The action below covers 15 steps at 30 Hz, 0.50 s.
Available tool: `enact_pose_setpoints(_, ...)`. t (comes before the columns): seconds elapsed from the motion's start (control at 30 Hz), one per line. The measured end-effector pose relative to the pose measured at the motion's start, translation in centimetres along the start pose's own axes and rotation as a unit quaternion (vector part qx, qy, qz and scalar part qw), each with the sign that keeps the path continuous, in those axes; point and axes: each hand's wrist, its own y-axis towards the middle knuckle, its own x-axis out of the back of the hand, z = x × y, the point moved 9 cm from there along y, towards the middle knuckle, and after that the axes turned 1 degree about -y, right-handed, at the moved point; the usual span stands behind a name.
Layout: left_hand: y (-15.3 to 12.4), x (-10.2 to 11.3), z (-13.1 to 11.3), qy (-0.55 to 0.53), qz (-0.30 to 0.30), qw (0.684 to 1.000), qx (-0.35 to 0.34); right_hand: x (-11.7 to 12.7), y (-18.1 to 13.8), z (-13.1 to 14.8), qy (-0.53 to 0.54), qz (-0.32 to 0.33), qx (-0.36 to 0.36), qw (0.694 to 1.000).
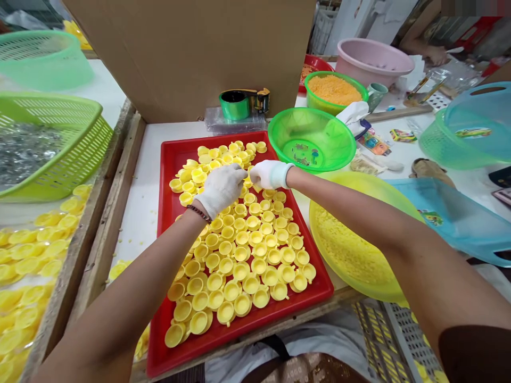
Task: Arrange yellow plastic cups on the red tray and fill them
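A red tray (pixel 235 347) lies before me, covered with many small yellow toy cups (pixel 240 271), most of them upright in loose rows. Toward the far end the cups (pixel 197 175) are heaped and tilted. My left hand (pixel 223 186), in a white glove, is over the far half of the tray with its fingers curled and closed. Close to its right is my right hand (pixel 268 174), also gloved, its fingertips pinched together above the cups. Whatever sits between the fingers of either hand is too small or hidden to make out.
A green basin (pixel 311 119) touches the tray's far right corner; a yellow basin (pixel 359 276) of small yellow pieces stands to the right. Behind the tray are a tape dispenser (pixel 243 103) and a cardboard panel (pixel 191 58). A wooden ledge (pixel 107 223) runs along the left.
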Motion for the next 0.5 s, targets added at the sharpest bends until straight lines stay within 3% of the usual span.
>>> enact_pose_setpoints(0.1, 1.0, -0.9, -0.8, -0.007, 0.008, 1.000, -0.025, -0.4, 0.5, -0.9, 0.035, -0.021, -0.007, 0.999)
enact_pose_setpoints(0.23, 0.6, -1.0, 0.2, 0.003, 0.016, 1.000, 0.001, -1.0, 0.5, -1.7, 0.051, -0.019, -0.021, 0.998)
enact_pose_setpoints(0.37, 0.0, -0.1, 1.1, 0.000, 0.004, 0.999, 0.035, 1.0, 0.2, -1.4, 0.015, -0.106, -0.058, 0.993)
enact_pose_setpoints(0.43, 0.0, 0.1, 0.7, -0.001, 0.002, 1.000, 0.022, 1.3, 0.4, -0.6, -0.017, -0.098, -0.049, 0.994)
enact_pose_setpoints(0.5, 0.0, -0.1, 0.3, 0.000, 0.017, 1.000, 0.005, 0.7, 0.8, -0.2, -0.055, -0.049, -0.045, 0.996)
